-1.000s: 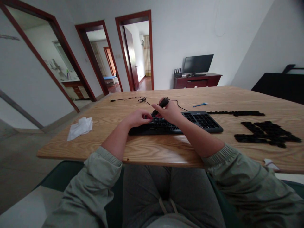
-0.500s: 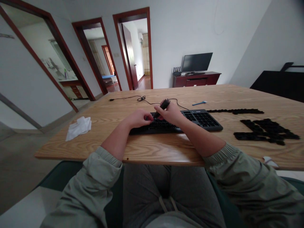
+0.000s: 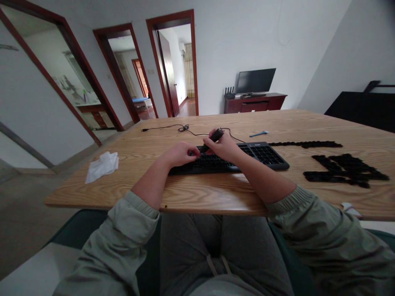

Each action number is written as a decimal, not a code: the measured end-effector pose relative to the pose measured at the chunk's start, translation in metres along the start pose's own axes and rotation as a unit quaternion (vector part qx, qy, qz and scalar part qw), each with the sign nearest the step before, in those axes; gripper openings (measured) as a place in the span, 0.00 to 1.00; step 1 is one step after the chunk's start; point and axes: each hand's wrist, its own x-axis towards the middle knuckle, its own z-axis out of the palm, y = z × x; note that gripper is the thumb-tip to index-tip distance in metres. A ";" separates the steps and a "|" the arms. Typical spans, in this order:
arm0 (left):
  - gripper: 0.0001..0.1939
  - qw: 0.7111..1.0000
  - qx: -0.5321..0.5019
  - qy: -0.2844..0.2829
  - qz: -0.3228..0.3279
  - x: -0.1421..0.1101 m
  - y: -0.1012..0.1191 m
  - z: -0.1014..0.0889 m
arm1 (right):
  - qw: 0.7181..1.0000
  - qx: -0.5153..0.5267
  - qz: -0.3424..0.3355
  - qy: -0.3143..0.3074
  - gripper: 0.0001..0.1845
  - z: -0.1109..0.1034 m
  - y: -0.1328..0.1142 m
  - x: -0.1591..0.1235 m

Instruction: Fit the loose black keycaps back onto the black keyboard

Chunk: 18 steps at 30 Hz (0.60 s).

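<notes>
A black keyboard (image 3: pixel 212 167) lies across the table in front of me, with black keycaps removed from at least part of it. My right hand (image 3: pixel 220 146) is closed around a black screwdriver (image 3: pixel 217 135), tilted with its thick handle end up and right. Its lower end points down at the keyboard's left half, and the tip is hidden by my fingers. Resting over the keyboard's left end, my left hand (image 3: pixel 182 154) has thumb and fingertips pinched together beside the screwdriver's lower end. I cannot make out what lies between them.
Rows of black keycaps (image 3: pixel 348 166) lie on the right of the wooden table (image 3: pixel 129 187). Behind the keyboard are its cable (image 3: pixel 184 128) and a blue-handled brush (image 3: pixel 259 134). Crumpled white tissue (image 3: pixel 103 165) lies left; a small white piece (image 3: pixel 351 209) sits near the right front edge.
The screwdriver has tilted slightly further right in my right hand. My left hand stays almost in place, and the keyboard has not moved.
</notes>
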 end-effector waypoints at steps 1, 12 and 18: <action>0.13 1.000 0.002 -0.001 0.002 0.001 0.000 0.001 | 1.000 -0.001 0.004 0.002 0.12 -0.001 0.001 0.001; 0.10 1.000 0.006 0.002 0.003 0.000 0.001 0.000 | 0.999 0.026 0.041 -0.022 0.14 0.000 -0.014 -0.006; 0.10 1.000 -0.018 0.023 0.004 -0.001 0.002 -0.002 | 0.999 0.045 0.028 -0.004 0.16 0.004 -0.011 -0.007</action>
